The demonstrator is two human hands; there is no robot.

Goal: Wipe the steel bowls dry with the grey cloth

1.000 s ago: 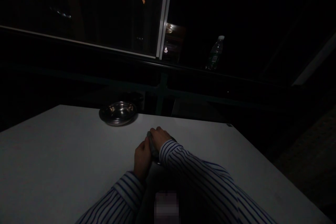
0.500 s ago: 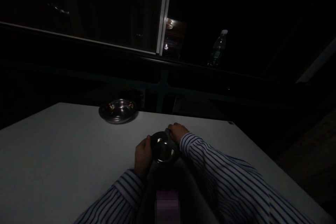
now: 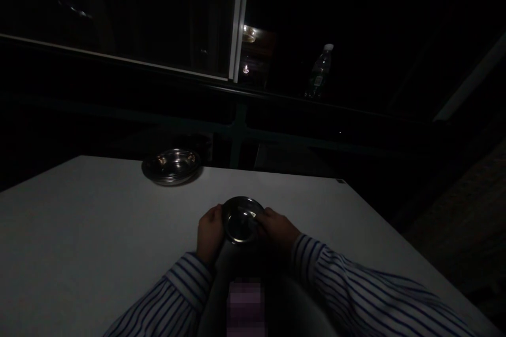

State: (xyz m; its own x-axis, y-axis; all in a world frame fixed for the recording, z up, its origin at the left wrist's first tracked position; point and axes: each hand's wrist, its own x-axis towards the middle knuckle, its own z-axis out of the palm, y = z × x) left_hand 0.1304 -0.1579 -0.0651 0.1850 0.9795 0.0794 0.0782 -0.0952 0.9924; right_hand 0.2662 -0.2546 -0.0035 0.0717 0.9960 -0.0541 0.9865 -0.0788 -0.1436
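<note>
A small round metal dish [image 3: 241,219] is held between both hands just above the white table [image 3: 90,231], tilted toward me. My left hand [image 3: 209,231] grips its left rim with the fingers curled. My right hand [image 3: 276,227] pinches the right rim. Both arms wear blue-and-white striped sleeves. The scene is very dark, so the cloth seen a moment ago cannot be made out.
A second, wider metal bowl [image 3: 172,166] sits near the table's far edge, to the left. A plastic water bottle [image 3: 319,72] stands on a dark ledge beyond. A window frame [image 3: 236,21] rises behind. The table's right edge slopes off into darkness.
My right hand has come off the top of the dish and swung round to its right rim. The dish's shiny inside now shows. The view has drifted slightly.
</note>
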